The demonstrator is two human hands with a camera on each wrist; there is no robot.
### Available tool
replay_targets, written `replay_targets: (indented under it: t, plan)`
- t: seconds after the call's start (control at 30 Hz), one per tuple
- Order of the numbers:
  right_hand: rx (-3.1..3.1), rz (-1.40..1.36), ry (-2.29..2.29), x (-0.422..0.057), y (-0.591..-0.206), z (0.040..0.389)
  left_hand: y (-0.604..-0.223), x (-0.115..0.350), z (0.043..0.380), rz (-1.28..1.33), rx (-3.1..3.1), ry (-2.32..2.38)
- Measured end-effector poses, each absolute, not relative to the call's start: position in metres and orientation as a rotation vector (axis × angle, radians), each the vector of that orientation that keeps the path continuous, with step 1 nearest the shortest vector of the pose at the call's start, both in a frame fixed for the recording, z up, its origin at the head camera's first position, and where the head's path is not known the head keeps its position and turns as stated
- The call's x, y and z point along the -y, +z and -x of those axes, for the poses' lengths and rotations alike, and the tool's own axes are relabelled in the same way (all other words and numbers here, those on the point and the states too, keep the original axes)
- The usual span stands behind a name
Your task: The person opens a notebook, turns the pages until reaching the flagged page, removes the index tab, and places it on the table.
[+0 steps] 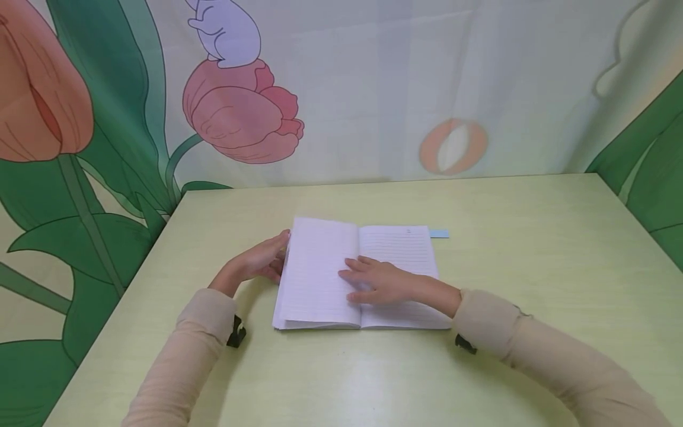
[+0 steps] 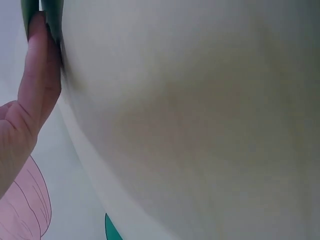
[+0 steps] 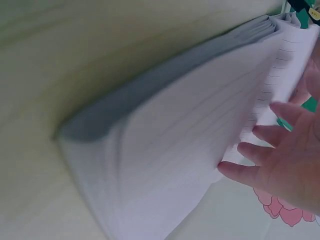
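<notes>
An open notebook (image 1: 320,267) with lined white pages lies on the table, its left leaves slightly raised at the near edge. My left hand (image 1: 264,256) touches its left edge; in the left wrist view, straight fingers of the left hand (image 2: 37,80) reach up against a dark green edge. Across the middle fold stretches my right hand (image 1: 381,281), fingers spread and resting on the pages. In the right wrist view, fingertips of the right hand (image 3: 285,150) meet the paper of the notebook (image 3: 185,115), and no object is held.
A light blue tab (image 1: 440,233) sticks out past the notebook's right edge. The pale table (image 1: 533,237) meets a curtain (image 1: 363,89) printed with flowers at the back. Black straps (image 1: 236,332) sit at both wrists.
</notes>
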State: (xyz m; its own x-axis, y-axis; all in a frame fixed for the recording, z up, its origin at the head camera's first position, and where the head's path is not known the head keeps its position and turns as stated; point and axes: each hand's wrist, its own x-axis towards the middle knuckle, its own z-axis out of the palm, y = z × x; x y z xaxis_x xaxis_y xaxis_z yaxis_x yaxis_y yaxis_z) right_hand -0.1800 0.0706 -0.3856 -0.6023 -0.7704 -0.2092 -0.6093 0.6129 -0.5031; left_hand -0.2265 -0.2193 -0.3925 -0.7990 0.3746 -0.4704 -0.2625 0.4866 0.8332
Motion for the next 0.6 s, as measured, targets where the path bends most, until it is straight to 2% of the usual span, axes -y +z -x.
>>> replay_targets:
  t: [0.2,0.6]
  plan:
    - [-2.390,1.090,-0.349,-0.065,-0.384,0.178,-0.392,0.224,0.223,-0.106,-2.098,1.403]
    - [-2.383,1.121,-0.302,-0.065,-0.388,0.177,-0.403,0.222,0.212,-0.119,-1.963,1.505]
